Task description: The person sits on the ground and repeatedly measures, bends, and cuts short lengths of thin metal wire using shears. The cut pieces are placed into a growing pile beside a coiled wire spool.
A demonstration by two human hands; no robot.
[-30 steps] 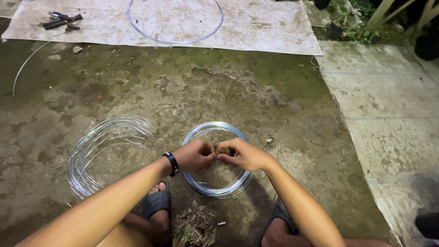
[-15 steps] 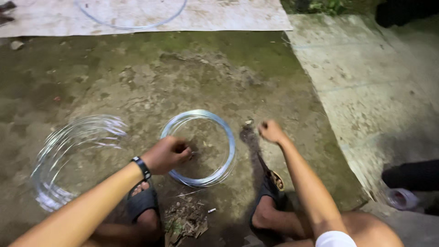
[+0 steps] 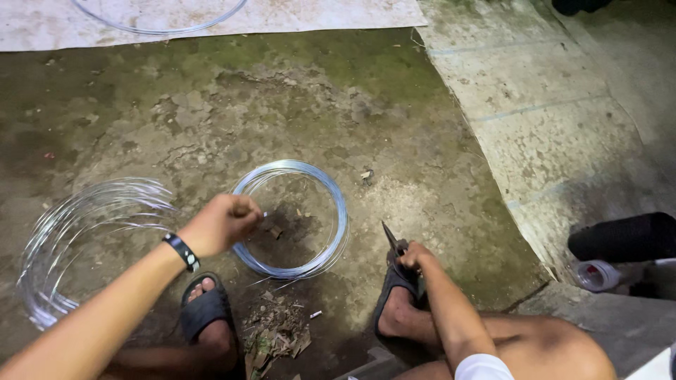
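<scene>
Silver wire, wound into a tight round coil (image 3: 296,218), lies flat on the bare, mossy concrete ground (image 3: 211,127) between the person's feet. Left hand (image 3: 222,224) is closed in a fist at the coil's left rim, pinching the wire there; a black wristband (image 3: 182,251) sits on that wrist. Right hand (image 3: 415,257) is closed around the handles of pliers (image 3: 393,241), whose pointed nose tilts up and to the left, just clear of the coil's right edge. Whether the tool touches the wire cannot be told. A second, looser coil of wire (image 3: 84,239) lies to the left, apart from the first. Both feet wear dark sandals (image 3: 205,309). A small heap of dry leaf litter (image 3: 276,331) sits between the feet, near the tight coil's lower rim.
</scene>
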